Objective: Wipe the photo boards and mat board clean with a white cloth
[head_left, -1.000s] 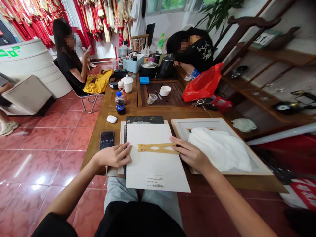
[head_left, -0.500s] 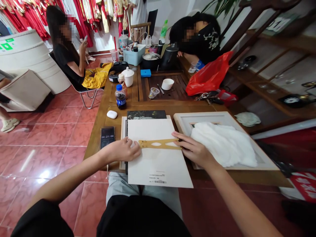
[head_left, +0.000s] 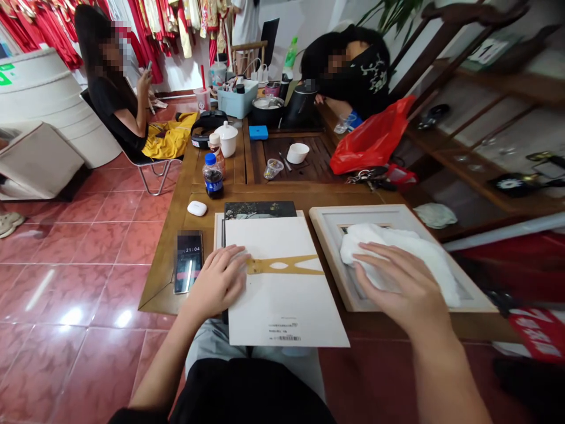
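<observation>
A white board with a barcode near its lower edge lies over a dark picture panel. Across its middle runs a flat gold strip with cut-out openings. My left hand rests on the board's left edge by the strip's left end, fingers loosely bent and apart, gripping nothing visible. To the right, my right hand is open above a white fluffy cloth, thumb and fingers spread. I cannot tell whether the fingertips touch it. The cloth lies on a pale picture frame.
Left of the board are a phone and a white earbud case. Farther back stand a blue-capped bottle, a lidded white cup, a small bowl and a red plastic bag. Two people sit beyond.
My right hand has left the gold strip's right end and moved right, over the white cloth. My left hand stays at the board's left side, its fingers less bent. The view has shifted slightly.
</observation>
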### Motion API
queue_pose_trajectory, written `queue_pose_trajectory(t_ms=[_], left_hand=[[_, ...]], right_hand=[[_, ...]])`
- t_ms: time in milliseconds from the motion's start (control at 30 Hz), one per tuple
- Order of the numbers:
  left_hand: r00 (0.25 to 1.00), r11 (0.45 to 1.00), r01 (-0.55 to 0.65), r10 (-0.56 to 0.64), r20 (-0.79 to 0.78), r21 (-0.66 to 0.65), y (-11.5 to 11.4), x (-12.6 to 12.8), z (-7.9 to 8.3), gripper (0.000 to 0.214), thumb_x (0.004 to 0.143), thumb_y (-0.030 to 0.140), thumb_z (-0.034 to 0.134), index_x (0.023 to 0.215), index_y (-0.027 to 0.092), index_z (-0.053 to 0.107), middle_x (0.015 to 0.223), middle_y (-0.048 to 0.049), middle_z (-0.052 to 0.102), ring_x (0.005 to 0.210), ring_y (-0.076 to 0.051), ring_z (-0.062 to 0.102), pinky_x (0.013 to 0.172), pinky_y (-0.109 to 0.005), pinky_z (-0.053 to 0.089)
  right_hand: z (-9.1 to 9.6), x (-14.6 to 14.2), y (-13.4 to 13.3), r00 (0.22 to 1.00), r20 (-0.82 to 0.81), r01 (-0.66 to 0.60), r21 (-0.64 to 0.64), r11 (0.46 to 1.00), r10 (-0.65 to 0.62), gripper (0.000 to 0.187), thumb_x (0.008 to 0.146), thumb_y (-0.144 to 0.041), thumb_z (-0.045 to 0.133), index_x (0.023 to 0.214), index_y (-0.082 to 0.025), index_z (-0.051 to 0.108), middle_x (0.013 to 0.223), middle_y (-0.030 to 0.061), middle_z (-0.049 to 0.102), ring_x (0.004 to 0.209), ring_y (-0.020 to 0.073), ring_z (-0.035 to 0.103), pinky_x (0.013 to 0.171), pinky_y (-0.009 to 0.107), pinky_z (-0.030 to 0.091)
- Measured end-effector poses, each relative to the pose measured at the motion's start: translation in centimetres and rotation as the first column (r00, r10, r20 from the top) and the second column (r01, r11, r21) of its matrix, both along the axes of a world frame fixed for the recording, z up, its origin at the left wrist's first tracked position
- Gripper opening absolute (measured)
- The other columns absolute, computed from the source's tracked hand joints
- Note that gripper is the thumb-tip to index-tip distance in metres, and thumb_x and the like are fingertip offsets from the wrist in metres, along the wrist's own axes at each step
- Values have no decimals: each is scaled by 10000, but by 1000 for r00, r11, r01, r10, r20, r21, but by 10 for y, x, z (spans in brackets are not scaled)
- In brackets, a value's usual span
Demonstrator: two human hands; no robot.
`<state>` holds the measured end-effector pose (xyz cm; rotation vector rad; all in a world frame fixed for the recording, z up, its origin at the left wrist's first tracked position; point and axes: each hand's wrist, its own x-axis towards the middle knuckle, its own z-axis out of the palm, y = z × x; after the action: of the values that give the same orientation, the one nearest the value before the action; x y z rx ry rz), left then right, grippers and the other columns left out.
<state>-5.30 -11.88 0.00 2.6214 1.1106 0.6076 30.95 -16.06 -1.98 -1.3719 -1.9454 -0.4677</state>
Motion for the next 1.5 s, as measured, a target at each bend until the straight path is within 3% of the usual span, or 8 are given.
queue_pose_trajectory(t_ms=[200,367,633,800,967,1133,1267,1500], left_hand=[[968,985,-25,67,244,-171,1,-2,-29,393,1026,223,435,1414,232,501,1521,-119,470,1482,-285,360,1212,-503,329],[960,979,-6,63,274,-204,0,-4,-36,389,1043,251,426,1424,241,502,1548,-116,444,1512,-295,311,1224,-541,307],[959,976,-29,87,269,-214,-1,-1,-34,385,1043,253,423,1414,233,524,1544,-118,461,1517,-283,315,1225,-534,315],[955,972,-39,104,278,-230,-4,0,-36,383,1048,265,427,1417,235,524,1555,-113,454,1529,-274,300,1232,-520,307],[948,971,-35,107,299,-237,-4,-1,-39,376,1049,264,439,1413,235,527,1555,-109,455,1529,-269,299,1241,-521,287],[945,969,-32,109,307,-245,-3,-1,-39,374,1047,262,449,1411,241,530,1557,-106,454,1530,-270,298,1244,-528,285],[944,971,-21,98,314,-237,-3,-1,-39,374,1047,250,446,1413,241,526,1559,-107,451,1533,-270,290,1243,-535,286],[938,978,-30,99,331,-206,-2,0,-43,372,1056,214,380,1394,237,533,1549,-114,453,1539,-271,275,1245,-567,275]], right_hand=[[-18,28,-3,920,152,383,-152,911,-362,580,887,-561,581,1323,-180,623,1351,214,618,1156,431,628,944,597,498],[-46,52,6,966,41,252,-366,896,-256,694,849,-591,623,1441,-235,554,1381,198,589,1189,444,601,908,590,511],[-41,57,0,911,-308,209,-231,950,-275,444,876,-336,719,1316,-293,687,1179,116,692,1045,342,690,885,442,565],[-1,22,-38,852,-490,230,33,973,-184,594,839,-356,737,1409,-427,590,1329,24,662,1142,448,636,941,626,526],[33,-39,-75,972,-177,-188,-184,965,156,660,886,-399,625,1522,-428,451,1517,38,502,1175,417,609,909,602,525],[19,-79,-72,965,49,-219,-380,899,256,702,815,-378,680,1490,-332,494,1425,137,555,1234,393,575,996,590,454],[10,-93,-69,972,56,-188,-394,900,227,731,733,-336,704,1440,-287,526,1559,164,425,1393,439,423,1090,658,328],[16,-125,-68,964,20,-234,-398,887,264,701,754,-445,712,1422,-297,561,1535,163,476,1368,430,445,1075,629,317]])
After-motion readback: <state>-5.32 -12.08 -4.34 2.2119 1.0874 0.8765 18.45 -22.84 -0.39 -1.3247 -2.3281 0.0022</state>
